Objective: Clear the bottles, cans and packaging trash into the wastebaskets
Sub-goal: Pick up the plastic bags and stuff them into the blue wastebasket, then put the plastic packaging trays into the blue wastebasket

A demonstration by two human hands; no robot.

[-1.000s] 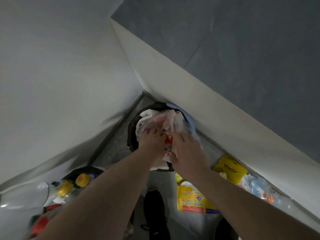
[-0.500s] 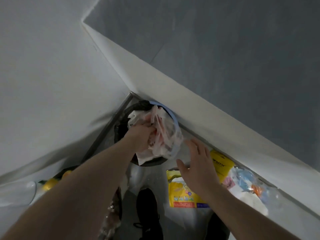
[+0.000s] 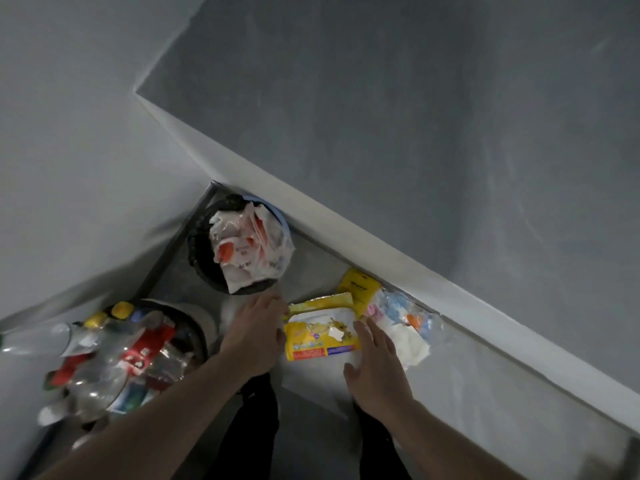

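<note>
Both hands are open and empty over the floor, the left hand [image 3: 254,332] and right hand [image 3: 375,363] flanking the yellow wrapper [image 3: 320,336], perhaps touching it, which lies near the corner wastebasket [image 3: 199,251] stuffed with crumpled plastic bags [image 3: 247,247].

A bare indoor corner, more like a utility or back room than a lived-in space: plain pale walls [image 3: 79,140] meet a grey wall [image 3: 415,116] over a smooth grey floor [image 3: 311,271]. Two round wastebaskets [image 3: 201,258] stand there, one heaped with plastic bottles [image 3: 114,362], and wrappers [image 3: 320,336] lie along the skirting.
</note>
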